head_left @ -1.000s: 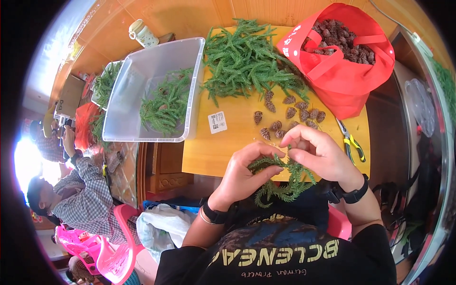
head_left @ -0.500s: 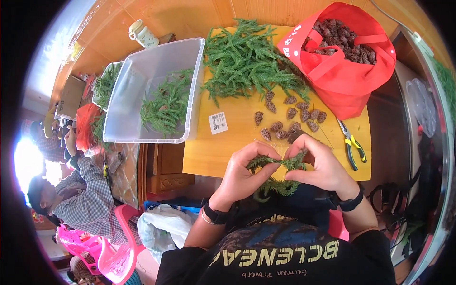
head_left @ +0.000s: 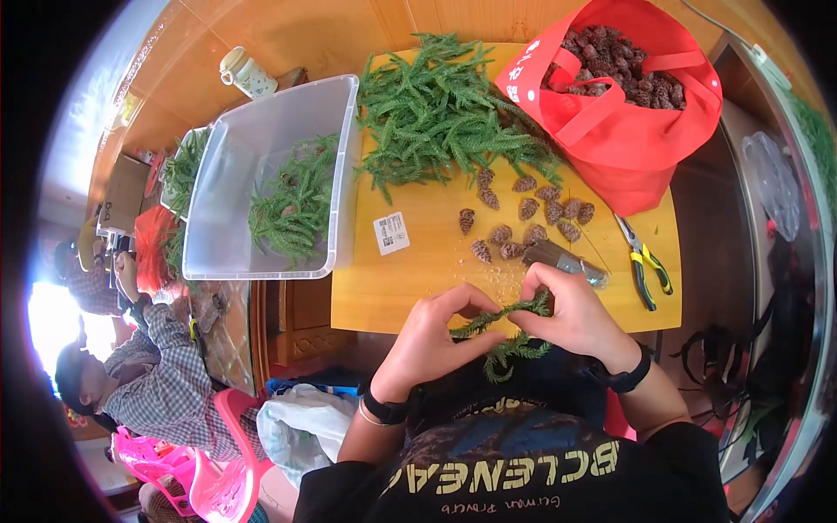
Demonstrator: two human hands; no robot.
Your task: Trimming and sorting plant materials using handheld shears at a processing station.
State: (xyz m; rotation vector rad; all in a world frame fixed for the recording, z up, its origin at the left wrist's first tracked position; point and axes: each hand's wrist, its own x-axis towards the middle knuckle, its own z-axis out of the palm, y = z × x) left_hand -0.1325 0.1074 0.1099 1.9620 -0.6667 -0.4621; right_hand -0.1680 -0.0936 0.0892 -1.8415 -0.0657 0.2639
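Note:
My left hand (head_left: 440, 336) and my right hand (head_left: 567, 315) meet at the table's near edge, both closed on one green artificial pine sprig (head_left: 514, 350). Thumbs and forefingers pinch it near its middle, and its needled ends hang below the fingers. Just beyond my right hand lies a bundle of thin dark wires (head_left: 558, 259) in clear wrap. Several small brown pine cones (head_left: 528, 208) are scattered past it. A heap of green pine sprigs (head_left: 445, 122) covers the far part of the yellow table (head_left: 392, 292).
A clear plastic bin (head_left: 340, 187) holding sprigs stands at left. A red bag (head_left: 610, 161) full of pine cones sits far right, with yellow-black pliers (head_left: 645, 266) nearer me. A white label card (head_left: 391, 234) lies beside the bin. At left sits another person (head_left: 153, 375) in a checked shirt.
Both hands have come slightly nearer to me with the sprig, and its shape between the fingers has shifted. The wire bundle, partly covered by my right hand before, now shows more.

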